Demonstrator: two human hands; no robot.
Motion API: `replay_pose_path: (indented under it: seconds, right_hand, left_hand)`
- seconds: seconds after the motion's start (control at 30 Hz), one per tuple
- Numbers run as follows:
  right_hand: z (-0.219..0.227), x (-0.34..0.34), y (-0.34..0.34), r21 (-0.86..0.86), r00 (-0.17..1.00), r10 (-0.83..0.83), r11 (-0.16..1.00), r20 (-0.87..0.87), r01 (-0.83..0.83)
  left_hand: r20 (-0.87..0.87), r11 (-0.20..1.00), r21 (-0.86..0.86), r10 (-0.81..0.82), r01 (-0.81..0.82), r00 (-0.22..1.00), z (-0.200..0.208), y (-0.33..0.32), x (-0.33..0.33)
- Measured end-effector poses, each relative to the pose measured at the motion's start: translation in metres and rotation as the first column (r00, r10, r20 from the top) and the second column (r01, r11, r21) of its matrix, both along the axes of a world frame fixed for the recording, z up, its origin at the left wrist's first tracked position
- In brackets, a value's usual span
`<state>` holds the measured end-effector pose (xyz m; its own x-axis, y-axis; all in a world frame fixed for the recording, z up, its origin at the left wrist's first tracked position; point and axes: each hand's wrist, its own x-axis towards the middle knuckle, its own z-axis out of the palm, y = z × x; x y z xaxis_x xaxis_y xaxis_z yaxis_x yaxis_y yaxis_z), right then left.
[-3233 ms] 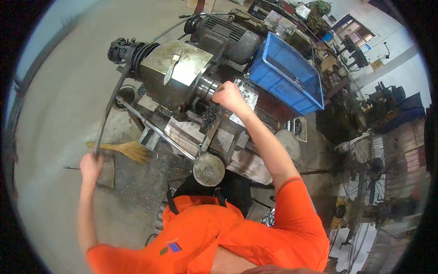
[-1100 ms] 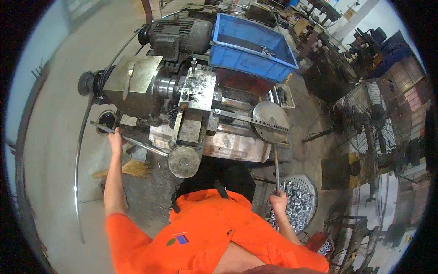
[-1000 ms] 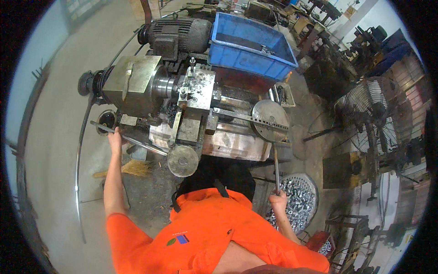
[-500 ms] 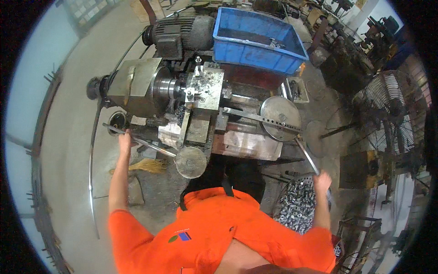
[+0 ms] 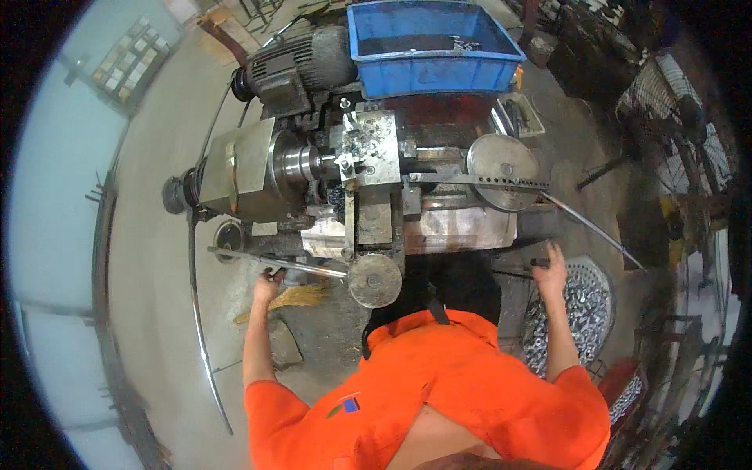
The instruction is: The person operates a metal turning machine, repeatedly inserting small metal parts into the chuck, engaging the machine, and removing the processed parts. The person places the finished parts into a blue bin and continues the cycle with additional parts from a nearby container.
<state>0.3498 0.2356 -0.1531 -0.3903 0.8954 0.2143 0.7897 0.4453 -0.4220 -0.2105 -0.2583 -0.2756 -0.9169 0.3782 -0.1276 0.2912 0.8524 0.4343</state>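
My left hand is just below a long metal lever rod, apart from it, with dark-tipped fingers parted. The rod runs to a round metal disc at the front of a greasy lathe-like machine. My right hand is beside a perforated basket of small metal parts, fingers stretched out. A dark patch shows at its thumb; I cannot tell whether it is a finger cover. Farther up, a second lever rod slants from a larger disc, with no hand on it. The tool block faces the chuck.
A blue plastic bin with a few metal pieces stands behind the machine, next to a motor. A straw broom lies on the floor at left. At right stands a fan. A red container is at lower right.
Both hands have let go of their lever rods. My right hand has dropped to beside the parts basket. The right rod has swung outward, and the whole view has shifted.
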Motion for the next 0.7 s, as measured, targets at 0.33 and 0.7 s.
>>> replay_pose_path:
  seconds: [0.33,0.7]
  right_hand:
    - [0.010,-0.027,-0.041,-0.264,0.996,0.085,0.960,-0.028,-0.089]
    - [0.087,-0.102,0.004,0.004,0.924,0.357,0.933,-0.137,-0.360]
  left_hand:
    - [-0.206,0.901,-0.119,0.389,-0.418,0.898,-0.048,0.088,0.075]
    - [0.003,0.872,-0.433,-0.253,0.230,0.967,0.003,0.045,0.032]
